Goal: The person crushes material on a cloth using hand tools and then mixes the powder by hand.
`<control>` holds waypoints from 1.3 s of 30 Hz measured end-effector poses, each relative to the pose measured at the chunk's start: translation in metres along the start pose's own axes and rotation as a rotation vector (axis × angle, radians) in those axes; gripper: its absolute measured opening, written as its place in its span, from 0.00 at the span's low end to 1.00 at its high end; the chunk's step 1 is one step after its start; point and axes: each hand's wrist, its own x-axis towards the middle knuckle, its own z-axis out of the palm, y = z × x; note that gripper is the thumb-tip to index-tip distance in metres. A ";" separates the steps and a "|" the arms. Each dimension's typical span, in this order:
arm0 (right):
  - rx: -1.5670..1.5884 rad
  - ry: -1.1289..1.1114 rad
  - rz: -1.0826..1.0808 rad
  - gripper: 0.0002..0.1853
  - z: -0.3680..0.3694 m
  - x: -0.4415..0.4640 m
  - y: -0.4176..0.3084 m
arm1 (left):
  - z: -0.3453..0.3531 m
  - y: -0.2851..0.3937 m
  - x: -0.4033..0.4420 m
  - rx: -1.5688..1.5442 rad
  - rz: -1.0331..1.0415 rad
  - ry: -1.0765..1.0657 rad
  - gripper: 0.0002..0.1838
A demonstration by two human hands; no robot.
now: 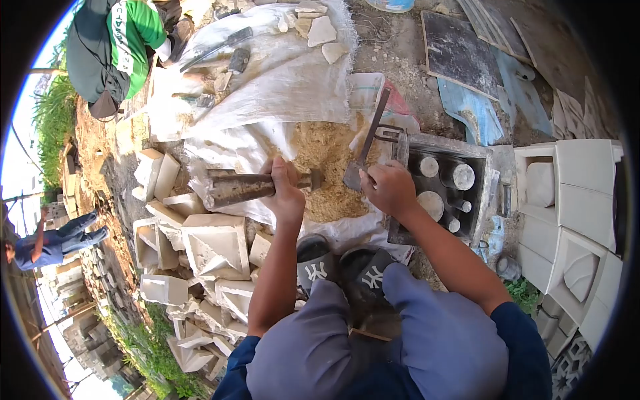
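Note:
My left hand (287, 192) is closed around a thick, worn brown bar-shaped tool (233, 189), held level with a short blocky end pointing right. In my right hand (389, 189) is a flat metal trowel-like tool (371, 137). Its long strip points up and away, and a squarish blade (353, 175) sits beside my fingers. Both tools are over a heap of damp tan sandy mix (327, 143) on white sacking (233, 150). Close to my right hand stands a dark box mould (483, 200) with several pale round cylinders (430, 205) inside.
Cast pale blocks (215, 245) pile up at left; more blocks (583, 197) stack at right. Dark boards (460, 57) lie at upper right. A person in a green shirt (137, 43) bends at upper left, and another person (50, 247) is farther left. My sandals (313, 263) are below the heap.

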 end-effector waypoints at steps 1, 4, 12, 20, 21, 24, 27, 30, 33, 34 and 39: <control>0.005 -0.012 -0.011 0.17 0.000 -0.007 0.000 | -0.007 0.005 -0.004 -0.037 0.066 -0.031 0.21; 0.028 -0.013 -0.015 0.17 0.001 -0.007 0.002 | -0.012 -0.004 -0.010 -0.082 0.187 -0.101 0.21; 0.035 -0.007 -0.017 0.16 0.002 -0.009 -0.001 | -0.002 -0.009 -0.007 0.074 0.120 -0.075 0.21; 0.036 0.022 -0.022 0.16 0.008 -0.007 0.001 | 0.000 -0.021 -0.004 -0.065 0.054 -0.077 0.20; 0.050 0.040 -0.038 0.16 0.010 -0.004 0.005 | 0.000 -0.015 0.000 -0.001 0.036 -0.085 0.21; 0.052 0.020 -0.033 0.17 0.003 -0.010 0.003 | 0.002 0.006 -0.015 -0.061 0.190 -0.090 0.22; 0.039 0.012 -0.018 0.16 0.003 -0.010 -0.003 | 0.002 -0.007 -0.008 -0.022 0.131 -0.065 0.21; 0.021 0.012 -0.020 0.16 0.004 -0.004 0.004 | 0.004 0.014 -0.011 -0.044 0.110 -0.123 0.19; 0.039 0.045 -0.027 0.17 0.004 -0.006 0.003 | -0.001 -0.011 -0.009 -0.065 0.186 -0.145 0.19; 0.035 0.046 -0.028 0.17 0.005 -0.006 0.001 | 0.003 -0.017 -0.005 -0.007 0.114 -0.107 0.19; 0.035 0.008 -0.010 0.18 0.004 -0.012 0.004 | -0.002 0.000 -0.020 -0.179 0.191 -0.190 0.21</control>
